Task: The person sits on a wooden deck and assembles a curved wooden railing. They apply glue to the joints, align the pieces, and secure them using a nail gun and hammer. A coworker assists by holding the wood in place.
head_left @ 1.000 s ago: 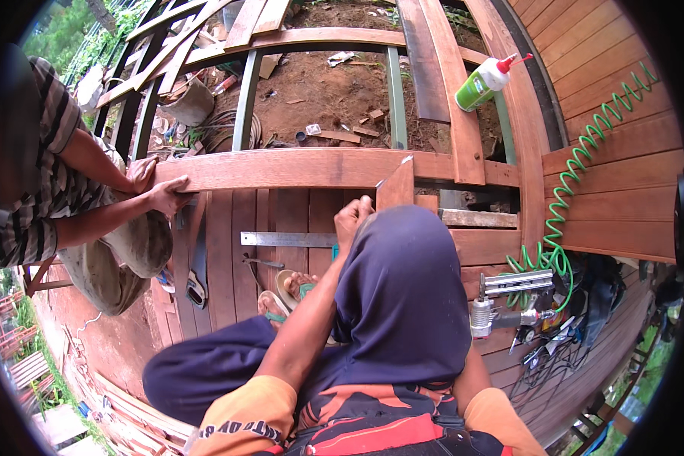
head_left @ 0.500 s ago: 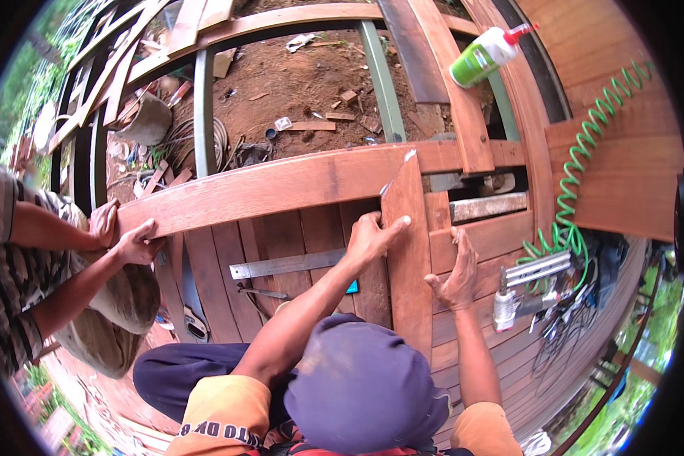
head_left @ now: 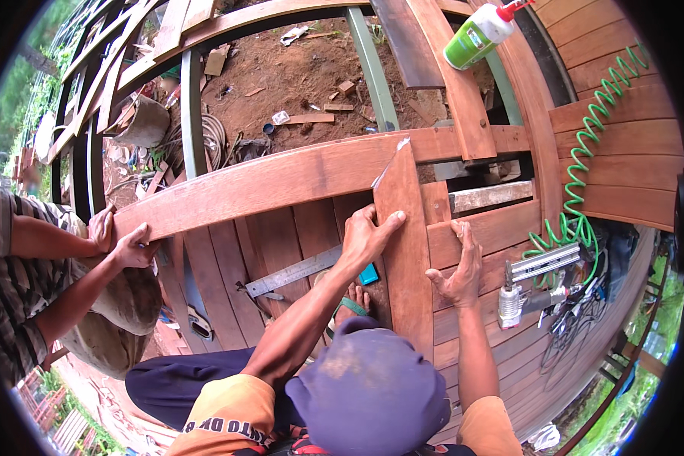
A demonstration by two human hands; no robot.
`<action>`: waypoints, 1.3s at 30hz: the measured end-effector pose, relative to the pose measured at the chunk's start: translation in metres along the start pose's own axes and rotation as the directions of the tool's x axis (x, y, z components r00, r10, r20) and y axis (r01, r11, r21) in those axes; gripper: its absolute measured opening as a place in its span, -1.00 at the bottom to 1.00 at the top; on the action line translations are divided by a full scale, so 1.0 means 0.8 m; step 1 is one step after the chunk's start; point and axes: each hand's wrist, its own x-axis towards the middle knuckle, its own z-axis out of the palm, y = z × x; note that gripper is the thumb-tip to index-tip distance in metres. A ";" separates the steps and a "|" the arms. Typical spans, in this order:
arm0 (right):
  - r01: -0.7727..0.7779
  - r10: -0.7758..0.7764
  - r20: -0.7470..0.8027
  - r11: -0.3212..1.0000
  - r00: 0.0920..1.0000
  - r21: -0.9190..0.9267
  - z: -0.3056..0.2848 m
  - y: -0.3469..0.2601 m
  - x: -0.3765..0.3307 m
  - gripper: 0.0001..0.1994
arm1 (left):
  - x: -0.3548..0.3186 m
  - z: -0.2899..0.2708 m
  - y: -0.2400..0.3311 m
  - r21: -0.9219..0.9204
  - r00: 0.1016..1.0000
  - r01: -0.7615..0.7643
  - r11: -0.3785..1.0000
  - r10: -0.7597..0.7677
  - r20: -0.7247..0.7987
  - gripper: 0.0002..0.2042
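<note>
Wooden plank (head_left: 404, 251) lying upright on the deck (head_left: 281, 243), left hand (head_left: 368, 235) flat on its left edge, right hand (head_left: 456, 266) pressed on its right side, fingers together, steel ruler (head_left: 292, 271) just left, green hose (head_left: 585, 167) further right

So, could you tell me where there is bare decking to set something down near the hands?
The bare patch is the boards between the metal ruler and the long cross board. Right of the right hand it is crowded: nail gun, green coiled hose and cables. The left hand presses the upright plank.
</note>
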 end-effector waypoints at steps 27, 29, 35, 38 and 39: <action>-0.006 0.006 -0.023 1.000 1.000 -0.012 0.000 -0.006 0.003 0.09 | 0.031 -0.016 -0.001 -0.516 0.964 0.171 0.839 -0.250 -0.087 -0.33; -0.011 0.011 -0.025 1.000 1.000 -0.004 -0.001 -0.007 0.004 0.09 | 0.035 -0.014 -0.006 -0.517 0.968 0.136 0.845 -0.223 -0.111 -0.35; -0.003 0.004 -0.046 0.999 0.999 0.035 -0.001 -0.004 0.003 0.06 | 0.032 -0.010 -0.001 -0.587 0.965 0.123 0.800 -0.235 -0.117 -0.31; 0.000 0.003 -0.044 0.999 0.999 0.052 -0.001 -0.002 0.004 0.03 | 0.031 -0.010 -0.008 -0.620 0.962 0.135 0.773 -0.252 -0.104 -0.21; 0.006 -0.004 -0.041 0.999 0.999 0.044 -0.002 -0.002 0.006 0.02 | 0.032 -0.010 -0.011 -0.634 0.961 0.142 0.760 -0.259 -0.095 -0.19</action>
